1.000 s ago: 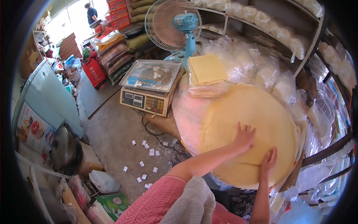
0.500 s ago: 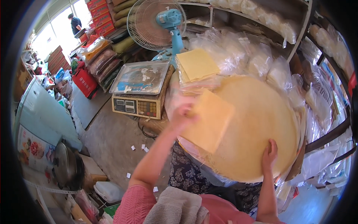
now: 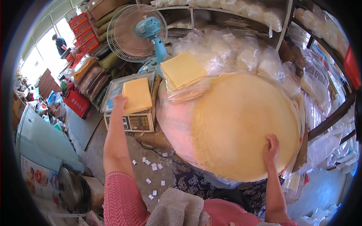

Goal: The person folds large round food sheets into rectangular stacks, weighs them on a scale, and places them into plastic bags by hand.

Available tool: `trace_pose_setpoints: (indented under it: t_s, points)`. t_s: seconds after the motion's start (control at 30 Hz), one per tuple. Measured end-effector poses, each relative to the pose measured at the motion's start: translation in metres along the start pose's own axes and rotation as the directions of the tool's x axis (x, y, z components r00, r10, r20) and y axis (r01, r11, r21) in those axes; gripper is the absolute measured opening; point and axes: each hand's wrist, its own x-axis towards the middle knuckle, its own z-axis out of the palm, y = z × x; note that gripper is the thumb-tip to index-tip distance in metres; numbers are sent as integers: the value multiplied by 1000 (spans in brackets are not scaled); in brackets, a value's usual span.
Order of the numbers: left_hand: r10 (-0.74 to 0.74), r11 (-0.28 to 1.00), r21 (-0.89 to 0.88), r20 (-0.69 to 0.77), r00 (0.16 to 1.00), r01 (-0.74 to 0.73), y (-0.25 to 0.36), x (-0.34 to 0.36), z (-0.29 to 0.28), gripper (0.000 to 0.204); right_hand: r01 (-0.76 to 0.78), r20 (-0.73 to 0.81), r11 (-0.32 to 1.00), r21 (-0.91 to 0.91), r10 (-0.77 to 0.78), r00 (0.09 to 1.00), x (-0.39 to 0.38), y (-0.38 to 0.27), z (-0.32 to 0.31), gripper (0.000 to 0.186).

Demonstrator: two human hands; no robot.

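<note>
Across swings the left hand — gripping the folded, square yellow sheets, now over the silver metal scale tray beneath it, leaving the round, pale-yellow sheet stack uncovered! Well apart, the right hand rests there, fingers loosely bent, gripping nothing visible.

Bright window at upper left; grey floor with scattered white squares; shelving behind, with pale bags.

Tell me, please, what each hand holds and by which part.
The left hand holds folded yellow sheeting by its left edge; the right hand seemingly holds nothing.
</note>
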Motion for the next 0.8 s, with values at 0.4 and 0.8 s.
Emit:
trace_pose_setpoints:
  t_s: [0.4, 0.8]
  points:
    - [15, 984, 177, -158, 987, 13, -6, -19, -25, 33, 26, -10, 999, 42, -25, 1000, -2, -5, 2, 24]
    - [716, 632, 523, -112, 689, -572, 56, -169, 82, 46, -1, -37, 999, 53, 3, 999, -2, 3, 2, 24]
